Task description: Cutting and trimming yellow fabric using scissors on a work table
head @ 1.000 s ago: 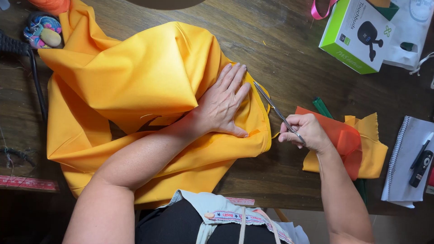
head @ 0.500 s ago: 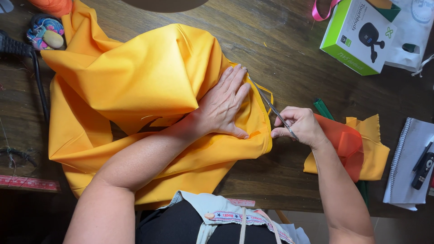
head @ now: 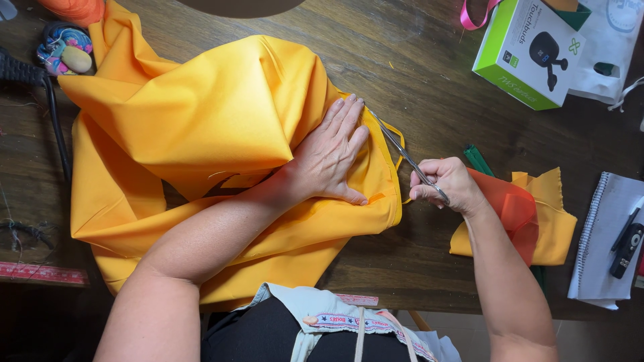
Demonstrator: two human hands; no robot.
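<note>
Left hand (head: 332, 157) on cloth (head: 201, 134), scissors (head: 402, 155) just right, box (head: 530, 50) behind.

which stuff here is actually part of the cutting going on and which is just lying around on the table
In use:
- yellow fabric, pressed flat by the left hand
- scissors, held in the right hand, blades at the fabric's edge

Lying about:
- green and white box
- fabric scraps, orange and yellow
- spiral notebook
- pink ribbon
- black cable
- red ruler
</note>
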